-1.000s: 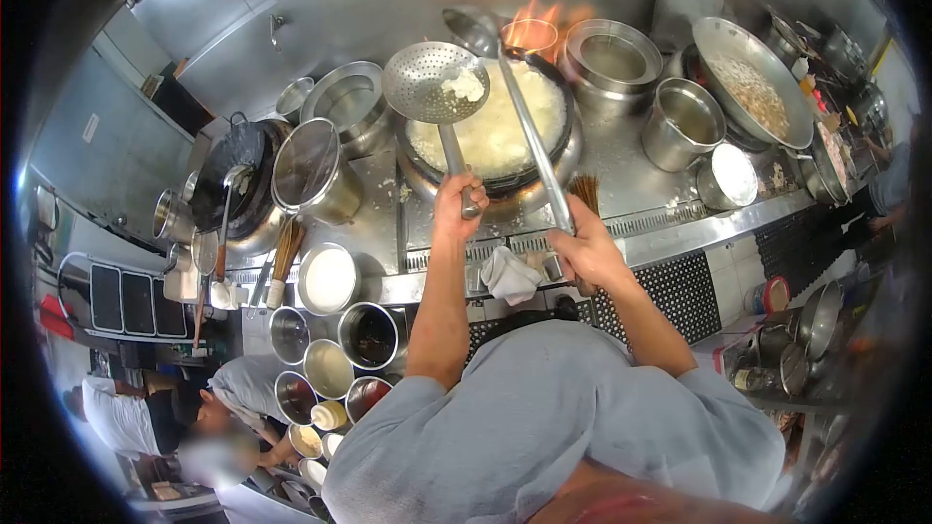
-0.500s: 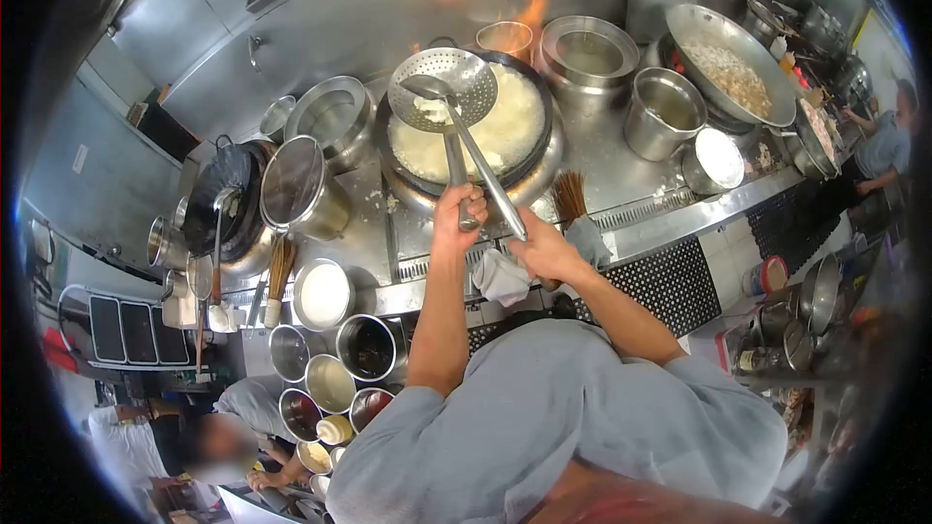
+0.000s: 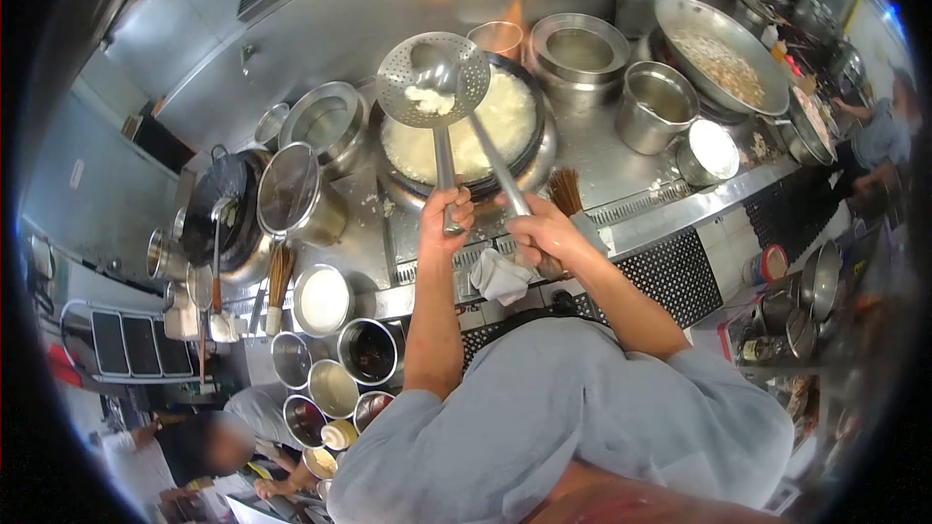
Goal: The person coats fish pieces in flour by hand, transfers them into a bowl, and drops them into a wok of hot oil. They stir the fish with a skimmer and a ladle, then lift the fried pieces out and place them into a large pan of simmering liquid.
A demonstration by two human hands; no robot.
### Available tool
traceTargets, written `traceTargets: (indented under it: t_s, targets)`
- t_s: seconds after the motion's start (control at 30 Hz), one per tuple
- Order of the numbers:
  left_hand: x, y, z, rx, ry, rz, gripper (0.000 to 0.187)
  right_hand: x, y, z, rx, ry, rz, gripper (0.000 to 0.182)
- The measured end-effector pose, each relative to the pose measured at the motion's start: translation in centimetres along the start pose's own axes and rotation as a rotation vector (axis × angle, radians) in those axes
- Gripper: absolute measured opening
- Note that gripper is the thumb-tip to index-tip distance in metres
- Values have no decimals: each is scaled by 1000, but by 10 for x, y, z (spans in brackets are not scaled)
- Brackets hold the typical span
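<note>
My left hand (image 3: pixel 448 220) is closed round the handle of a perforated strainer (image 3: pixel 393 87), which is raised over a large wok (image 3: pixel 515 126) of pale, foamy contents. Some white pieces (image 3: pixel 429 100) lie in the strainer. My right hand (image 3: pixel 549 233) grips the handle of a metal ladle (image 3: pixel 500 160); its bowl sits over the strainer, above the white pieces. Whether bowl and strainer touch, I cannot tell.
Flames (image 3: pixel 515 12) rise behind the wok. A lidded pot (image 3: pixel 335 126) and a dark wok (image 3: pixel 248 223) are left; a steel pot (image 3: pixel 658 107) and wide pan (image 3: pixel 723 68) right. Co-workers (image 3: pixel 209 446) appear lower left and far right (image 3: pixel 879 136).
The strainer has shifted slightly left and its bowl has tipped more toward the camera. The ladle's bowl has moved up and away within it, uncovering more of the white pieces.
</note>
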State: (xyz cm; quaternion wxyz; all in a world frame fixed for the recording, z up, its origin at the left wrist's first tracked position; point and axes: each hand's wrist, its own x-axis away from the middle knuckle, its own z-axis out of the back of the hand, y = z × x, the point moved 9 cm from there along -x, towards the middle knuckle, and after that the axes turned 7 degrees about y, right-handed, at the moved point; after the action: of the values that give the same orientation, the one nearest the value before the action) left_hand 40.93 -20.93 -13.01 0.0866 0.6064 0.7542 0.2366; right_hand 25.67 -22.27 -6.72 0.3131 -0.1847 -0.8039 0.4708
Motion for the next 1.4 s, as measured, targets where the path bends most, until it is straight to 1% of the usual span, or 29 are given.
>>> traceTargets:
  t_s: [0.03,0.1,0.13,0.23,0.27,0.3,0.37,0.4,0.43,0.5,0.53,0.57,0.6,0.63,0.67,0.7,0.73,0.77,0.83,0.87,0.9,0.97,1.07,1.13,1.2,1.27,1.3,1.37,1.4]
  targets:
    - [-1,-2,-3,-6,-10,8,26,-3,0,5,-4,8,10,42]
    - [-1,-6,10,-60,104,62,25,-10,11,-5,-331,-123,-159,40]
    - [1,-6,7,-63,84,73,24,-11,11,-12,-500,-278,-226,37]
    - [7,-7,6,-40,119,111,24,-16,16,9,-468,-181,-250,34]
    - [8,-6,7,-33,125,102,24,-13,11,14,-266,-92,-160,32]
    - [8,-6,9,-61,139,97,22,-12,12,13,-263,-97,-168,32]
    - [7,-5,11,-91,153,95,21,-7,10,16,-453,-146,-215,32]
    - [5,-4,13,-89,184,89,22,-9,13,19,-510,-194,-230,39]
    - [4,-3,15,-88,215,86,24,-9,13,20,-514,-190,-230,39]
    - [3,-1,15,-142,255,72,26,-11,8,40,70,18,-75,47]
    - [4,4,14,-195,295,51,28,-6,4,35,71,16,-76,47]
    - [7,4,10,-195,301,53,28,5,-6,34,379,109,18,48]
    - [11,10,6,-334,342,-14,30,11,-17,36,688,201,113,50]
    - [13,17,1,-472,380,-82,32,12,-17,40,687,202,111,50]
    - [14,19,-6,-472,381,-80,32,13,-19,45,652,182,134,48]
    - [16,32,-8,-671,451,-155,34,14,-20,47,612,163,154,47]
    - [19,44,-9,-877,517,-225,35,13,-21,52,621,198,153,46]
    - [16,48,-8,-887,509,-218,35,7,-21,56,610,207,154,46]
    - [13,77,-12,-1158,539,-407,36,-7,-30,71,706,302,228,48]
    - [15,88,-21,-1308,584,-418,38,-14,-37,73,716,312,237,48]
    - [15,96,-31,-1314,574,-418,38,-24,-41,78,711,320,241,48]
    - [17,120,-43,-1573,754,-407,40,-49,-44,93,839,379,222,47]
    - [-12,149,-17,-1630,806,-398,42,-78,-45,104,912,438,198,43]
    - [-37,163,15,-1616,805,-387,44,-86,-45,100,888,457,195,40]
    - [-43,166,23,-1597,810,-375,45,-97,-42,100,869,468,190,36]
    - [-37,156,23,-1454,850,-324,46,-113,-22,98,608,397,133,25]
    - [-33,153,21,-1451,859,-323,46,-120,-17,98,611,389,131,25]
    - [-29,143,20,-1290,812,-280,38,-128,-2,87,209,268,70,14]
    - [-31,145,27,-1287,820,-280,38,-132,-1,86,211,262,67,14]
